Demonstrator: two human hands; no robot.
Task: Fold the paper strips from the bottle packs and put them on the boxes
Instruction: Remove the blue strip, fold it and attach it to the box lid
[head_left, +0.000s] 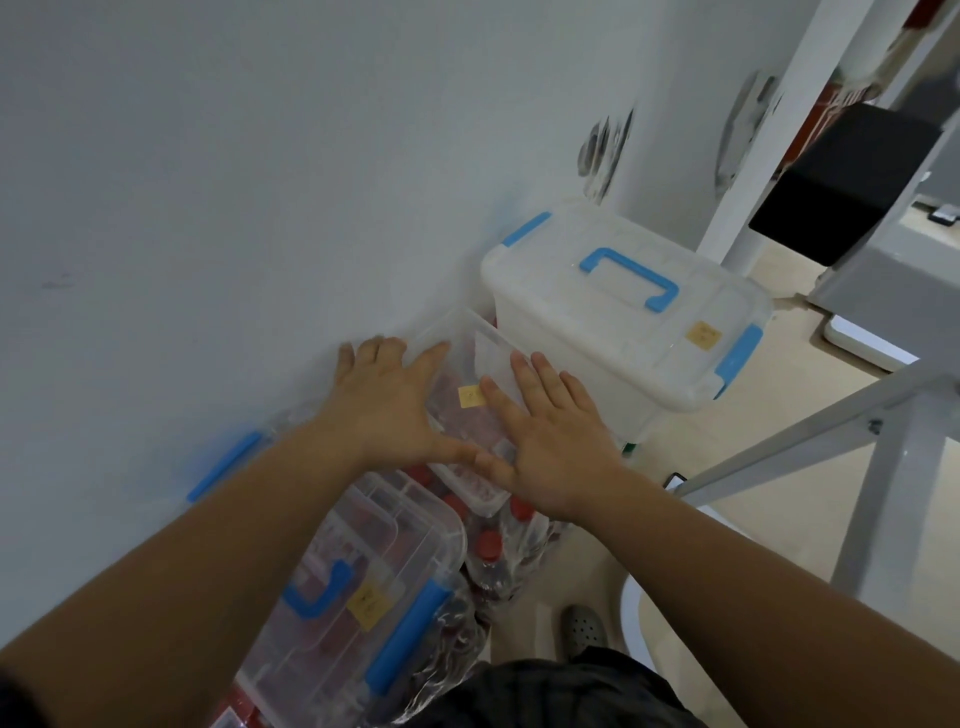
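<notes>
- Small box (467, 426): see-through and lidded. It sits against the wall (260, 156), above bottle packs (493, 556) with red caps. It holds reddish contents and carries a yellow sticker (471, 397).
- Pale sheet (491, 358): lies at the far end of the small box. It is too blurred to tell whether it is a paper strip.
- The left hand (384, 400) lies palm down over the small box's left edge, fingers spread and straight, fingertips reaching the wall.
- The right hand (550, 441) rests flat on the lid, fingers straight.
- The hands lie side by side with thumbs nearly meeting at the near end, gripping nothing.
- The white box (623, 322) stands just right of the small box. Its lid is closed, with a blue handle (631, 275), blue clasps and a yellow label (703, 332).
- The clear box (363, 545) is nearer and to the left, with a blue handle, a yellow label and reddish contents.
- The floor (727, 467) is beige. A shoe (582, 626) shows below, and a grey metal frame (831, 431) stands at right.
</notes>
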